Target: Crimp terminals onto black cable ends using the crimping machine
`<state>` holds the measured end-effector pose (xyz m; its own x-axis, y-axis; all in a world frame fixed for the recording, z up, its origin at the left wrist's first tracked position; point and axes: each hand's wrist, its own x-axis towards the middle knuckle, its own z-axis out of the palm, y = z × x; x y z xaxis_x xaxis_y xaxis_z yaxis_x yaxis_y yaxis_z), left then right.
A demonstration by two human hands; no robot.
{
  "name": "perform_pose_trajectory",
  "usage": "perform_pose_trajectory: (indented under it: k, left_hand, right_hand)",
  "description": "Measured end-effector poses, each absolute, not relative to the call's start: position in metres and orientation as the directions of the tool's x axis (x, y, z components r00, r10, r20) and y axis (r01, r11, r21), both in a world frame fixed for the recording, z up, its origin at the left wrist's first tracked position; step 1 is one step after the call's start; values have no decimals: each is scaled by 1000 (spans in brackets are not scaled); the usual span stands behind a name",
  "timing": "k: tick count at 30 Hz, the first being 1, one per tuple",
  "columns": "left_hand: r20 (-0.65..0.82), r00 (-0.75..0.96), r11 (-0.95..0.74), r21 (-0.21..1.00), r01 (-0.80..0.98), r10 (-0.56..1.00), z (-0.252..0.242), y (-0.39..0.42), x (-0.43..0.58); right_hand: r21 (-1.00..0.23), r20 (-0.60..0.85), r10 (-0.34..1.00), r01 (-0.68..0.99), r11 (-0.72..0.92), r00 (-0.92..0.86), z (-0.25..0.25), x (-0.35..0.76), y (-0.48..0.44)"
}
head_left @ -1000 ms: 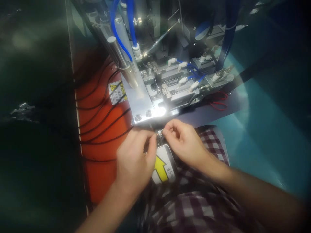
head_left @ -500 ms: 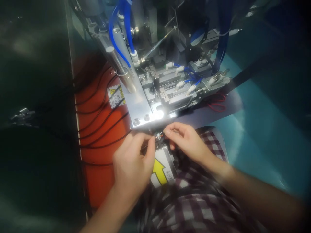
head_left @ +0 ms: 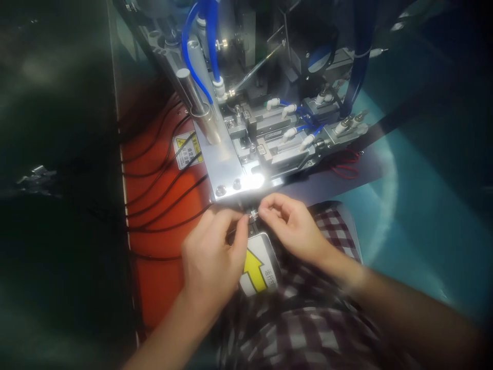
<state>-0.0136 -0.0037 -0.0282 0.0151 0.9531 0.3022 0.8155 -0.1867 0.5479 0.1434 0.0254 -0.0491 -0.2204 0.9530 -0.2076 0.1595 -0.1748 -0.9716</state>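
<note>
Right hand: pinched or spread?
Pinched. The right hand has thumb and forefinger together beside the small shiny fitting; anything between is too small to identify.

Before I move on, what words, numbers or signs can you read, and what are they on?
"运行", then a cut-off character: on the white plate, beside a yellow arrow.
Yellow triangle sign: on the warning label on the orange base; its characters are too blurred to read surely.
Marks on the metal block: too small to read.

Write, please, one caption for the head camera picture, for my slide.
Left hand and right hand flank a small shiny part, between the yellow arrow and the machine.
</note>
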Motion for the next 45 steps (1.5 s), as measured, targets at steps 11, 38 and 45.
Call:
perform_pose_trajectory:
  k: [11,38,45]
  left_hand:
    - [329,29,-214,544,811,944,-28,-3,-14]
    - [318,28,-211,557,804,948,-29,-4,-14]
    - [309,32,-210,566,797,951,-31,-3,-15]
  right_hand:
    - [-967,-177,959,220,-128,-220,-51,143,26]
    - [-964,-252,956,131,-233,-150,-40,136,34]
    - [-976,-129,980,191,-100,-148,-47,140,28]
